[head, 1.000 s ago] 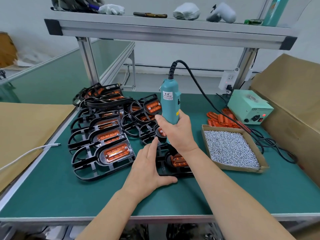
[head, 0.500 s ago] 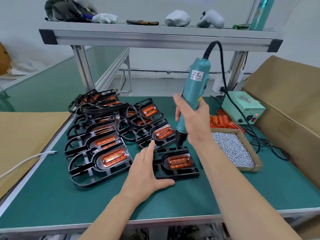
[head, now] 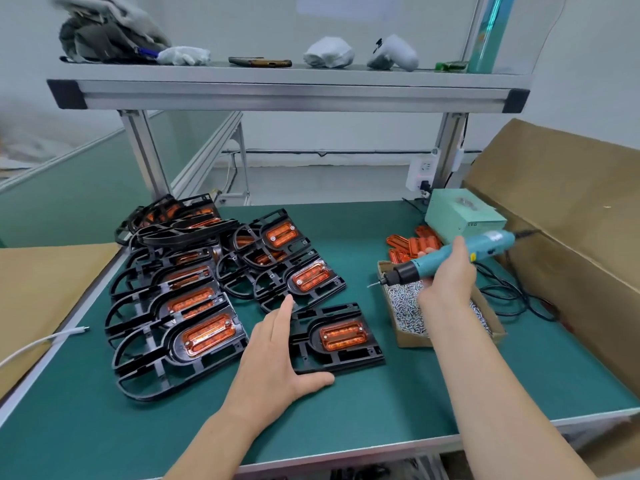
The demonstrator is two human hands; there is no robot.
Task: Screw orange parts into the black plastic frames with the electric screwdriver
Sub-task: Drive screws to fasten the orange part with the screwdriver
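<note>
Left hand (head: 277,362) flat, fingers straight, bracing the left edge of the flat black ribbed plastic frame (head: 346,361) on the green desk (head: 398,403). A glossy translucent orange part (head: 343,336) is seated in it. Right hand (head: 450,284) wrapped round the teal electric screwdriver (head: 424,264), bit over the cardboard box of steel screws (head: 410,341). Frame judged light, stiff, slide-prone: hold the rim.

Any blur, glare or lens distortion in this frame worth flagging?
Head view: soft, even light, faint shadow under the left hand; wide-angle lens tilts the shelf uprights; the cloth bundle top left is smeared; the electric screwdriver in the right hand looks slightly soft; small highlights on the near orange part.
</note>
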